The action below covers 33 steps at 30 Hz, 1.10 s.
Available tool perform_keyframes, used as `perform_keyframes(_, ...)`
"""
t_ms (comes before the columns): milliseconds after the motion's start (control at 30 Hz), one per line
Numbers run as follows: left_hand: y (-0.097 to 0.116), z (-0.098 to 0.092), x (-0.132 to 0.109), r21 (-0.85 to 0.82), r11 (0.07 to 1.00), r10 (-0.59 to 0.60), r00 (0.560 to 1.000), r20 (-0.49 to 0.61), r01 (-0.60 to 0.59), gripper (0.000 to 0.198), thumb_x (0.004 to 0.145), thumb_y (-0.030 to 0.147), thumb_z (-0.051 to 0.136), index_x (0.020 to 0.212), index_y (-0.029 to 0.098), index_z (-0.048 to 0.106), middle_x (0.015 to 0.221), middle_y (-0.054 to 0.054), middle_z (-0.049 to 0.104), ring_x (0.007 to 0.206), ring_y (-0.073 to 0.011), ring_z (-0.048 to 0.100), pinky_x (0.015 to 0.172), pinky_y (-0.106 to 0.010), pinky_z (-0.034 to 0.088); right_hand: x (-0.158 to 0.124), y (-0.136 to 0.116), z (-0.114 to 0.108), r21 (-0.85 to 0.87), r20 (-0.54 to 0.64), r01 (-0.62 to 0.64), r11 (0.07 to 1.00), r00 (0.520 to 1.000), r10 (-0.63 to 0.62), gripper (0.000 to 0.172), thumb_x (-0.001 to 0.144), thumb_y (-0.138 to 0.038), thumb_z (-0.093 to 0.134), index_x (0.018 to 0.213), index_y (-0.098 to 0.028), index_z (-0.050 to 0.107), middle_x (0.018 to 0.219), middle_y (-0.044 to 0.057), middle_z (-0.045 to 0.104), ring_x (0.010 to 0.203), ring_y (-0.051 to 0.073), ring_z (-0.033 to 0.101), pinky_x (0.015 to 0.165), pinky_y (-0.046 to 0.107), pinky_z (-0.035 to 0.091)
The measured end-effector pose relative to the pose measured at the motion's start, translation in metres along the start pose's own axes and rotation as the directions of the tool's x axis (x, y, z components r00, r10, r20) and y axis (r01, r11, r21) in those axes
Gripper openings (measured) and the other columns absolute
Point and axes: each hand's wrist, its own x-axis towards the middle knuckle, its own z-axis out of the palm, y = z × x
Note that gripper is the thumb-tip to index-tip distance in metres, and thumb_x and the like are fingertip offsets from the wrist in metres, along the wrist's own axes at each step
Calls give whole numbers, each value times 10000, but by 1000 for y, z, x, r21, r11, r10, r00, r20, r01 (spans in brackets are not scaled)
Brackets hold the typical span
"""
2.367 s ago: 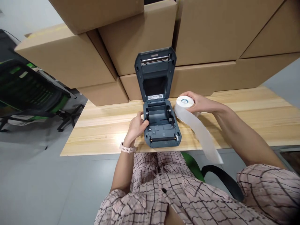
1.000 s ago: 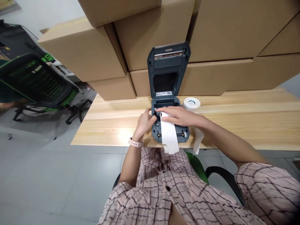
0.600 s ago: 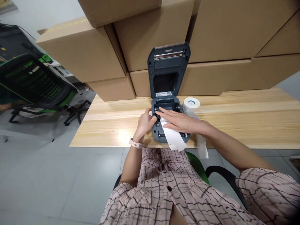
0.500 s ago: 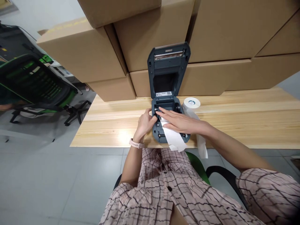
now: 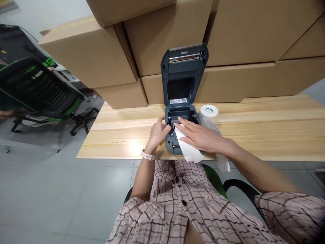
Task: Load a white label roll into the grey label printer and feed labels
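A dark grey label printer (image 5: 175, 148) stands on the wooden table with its lid (image 5: 184, 73) raised. My left hand (image 5: 157, 135) grips the printer's left side, thumb over the inner edge and fingers outside. Inside the printer bay lies a small white paper roll (image 5: 177, 127), its loose strip hanging over the printer's front. Across this roll rests my right hand (image 5: 200, 135), palm down with fingers stretched out and the thumb apart. It hides much of the roll and the printer's right side. A larger label roll (image 5: 209, 110) stands right of the printer, its strip trailing under my right wrist.
Cardboard boxes (image 5: 162, 44) are stacked behind the printer along the back of the wooden table (image 5: 114, 135). A black and green office chair (image 5: 40, 91) is at the left, with part of another person at the frame's edge.
My right hand has slid slightly right along the small roll, showing more of its end. The big roll's hanging strip has swung a little right. My left hand keeps its place on the printer.
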Motion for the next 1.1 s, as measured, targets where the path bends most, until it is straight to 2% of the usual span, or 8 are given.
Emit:
perform_keyframes(200,0,2,-2,23,1000,-11,1000,-9,11,516,886,283,544,1376,134,601,588,57,561,594,-180,552,634,-299,369,2,4,1,-93,-65,38,995,997,-44,637,1104,-526,351,1648,-208,443,1700,175,433,1487,396,524,1180,628,492)
perform_keyframes(300,1,5,-5,91,996,-7,999,-53,12,501,918,316,542,1388,154,608,649,28,596,672,-210,599,684,-324,417,3,4,2,-120,-85,46,992,995,-56,636,1102,-533,360,1627,-190,473,1661,188,487,1443,390,559,1143,615,522)
perform_keyframes(367,0,7,-6,117,993,6,996,-94,5,509,931,347,556,1403,163,602,786,-20,675,767,-232,639,747,-356,465,2,5,5,-129,-100,41,991,994,-54,627,1093,-535,407,1619,-202,484,1677,184,467,1435,384,569,1139,603,526)
perform_keyframes(433,-2,9,-6,83,996,33,992,-122,-23,530,935,370,576,1423,164,583,1039,-92,740,898,-254,674,841,-399,511,-1,6,8,-129,-124,49,990,990,-65,608,1083,-523,457,1610,-221,494,1698,173,439,1460,372,555,1153,590,518)
perform_keyframes(567,-11,15,-2,-92,989,108,987,-122,-119,553,924,350,607,1449,184,553,1451,-168,646,1205,-304,654,1031,-478,525,-7,10,12,-141,-172,109,984,976,-133,525,1089,-491,482,1510,-199,597,1679,168,472,1538,341,483,1215,574,471)
perform_keyframes(733,-20,21,0,-294,947,101,990,-97,-125,569,929,359,638,1476,232,546,1487,-152,631,1329,-326,610,1124,-525,502,-10,2,11,-255,-247,134,958,949,-198,411,1099,-399,487,1372,-167,689,1559,198,586,1443,364,549,1156,603,492)
perform_keyframes(900,-22,24,0,-425,901,60,995,-84,-90,583,920,340,674,1483,257,551,1504,-134,621,1348,-322,608,1158,-530,492,-13,-18,11,-311,-285,113,944,936,-206,323,1096,-279,468,1248,-145,719,1227,168,734,1093,311,683,924,494,598)
perform_keyframes(1100,-22,26,0,-491,867,55,995,-84,-90,559,919,309,676,1461,250,550,1539,-137,586,1418,-318,562,1183,-527,476,-26,-33,24,-359,-370,74,930,904,-215,350,1099,-266,467,1335,-107,670,1388,192,700,1242,327,668,1066,530,565)
